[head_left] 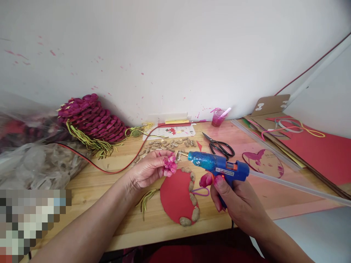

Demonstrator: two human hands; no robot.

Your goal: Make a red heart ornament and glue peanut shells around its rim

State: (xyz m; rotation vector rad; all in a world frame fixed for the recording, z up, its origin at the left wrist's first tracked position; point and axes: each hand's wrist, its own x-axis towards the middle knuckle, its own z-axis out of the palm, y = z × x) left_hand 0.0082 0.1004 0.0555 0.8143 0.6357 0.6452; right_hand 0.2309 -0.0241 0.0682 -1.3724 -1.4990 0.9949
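Observation:
Between its pink-stained fingertips my left hand (156, 168) pinches a peanut shell (178, 157). My right hand (236, 197) is wrapped round the handle of a blue glue gun (219, 166), whose metal nozzle points left and meets or nearly meets the shell. Below the hands lies a red heart-shaped piece (175, 195) with peanut shells along its right and lower edge. A purple loop (201, 191) sticks out on its right side, and a green and yellow tassel (146, 201) on its left.
Loose peanut shells (157, 145), black scissors (222, 147) and a sticker sheet (178, 132) lie behind. Dyed peanut pieces (93, 118) and a plastic bag (60, 164) are left. A pink cup (218, 117), stained cardboard heart (263, 163) and red sheets (323, 149) are right.

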